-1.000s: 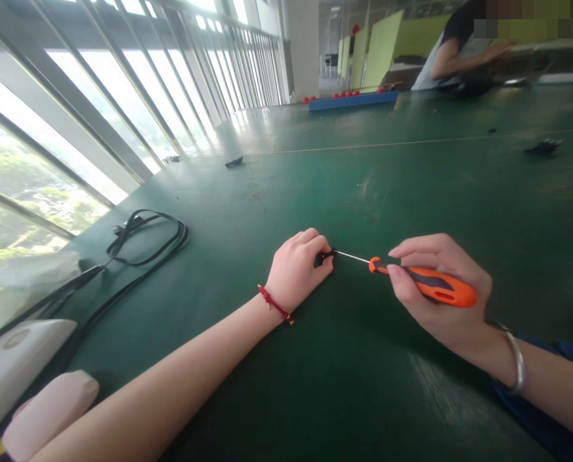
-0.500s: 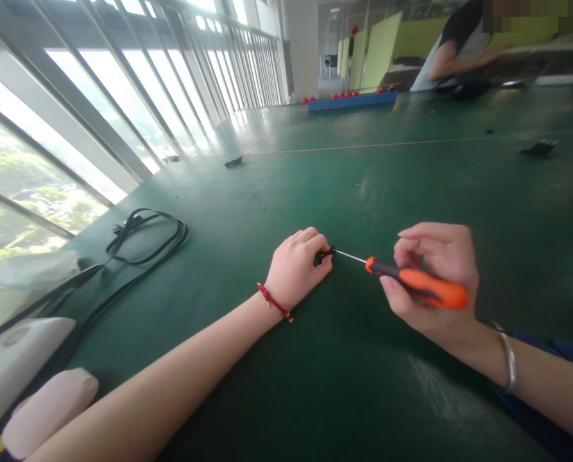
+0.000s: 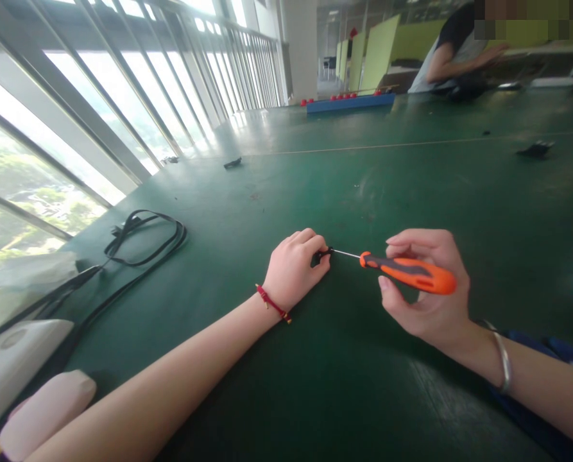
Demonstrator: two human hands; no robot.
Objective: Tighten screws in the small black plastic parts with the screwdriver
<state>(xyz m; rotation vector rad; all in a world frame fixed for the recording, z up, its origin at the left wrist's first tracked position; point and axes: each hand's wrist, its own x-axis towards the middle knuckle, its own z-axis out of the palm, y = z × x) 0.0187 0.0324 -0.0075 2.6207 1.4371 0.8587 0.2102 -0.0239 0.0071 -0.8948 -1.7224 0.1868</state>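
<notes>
My left hand [image 3: 296, 263] rests on the green table [image 3: 286, 378], pinching a small black part [image 3: 323, 254] between thumb and forefinger. Most of that part is hidden by the fingers, so its kind does not show. A screwdriver [image 3: 414, 273] with an orange and dark grey handle points left, its thin shaft meeting the black part. My right hand [image 3: 435, 301] holds it, the handle's end against the palm. Thumb and fingers there are curved and spread a little away from the handle.
A looped black cable [image 3: 146, 237] lies at left, near a white power strip [image 3: 21, 359] and a pale pink object [image 3: 50, 414]. Farther off are small black pieces [image 3: 535, 149] and a blue tray [image 3: 351, 104] with red items. A person [image 3: 444, 61] sits across the table.
My right hand has loosened, its thumb and fingers spreading from the handle. The screwdriver has shifted slightly left and up and lies flatter. My left hand has hardly moved.
</notes>
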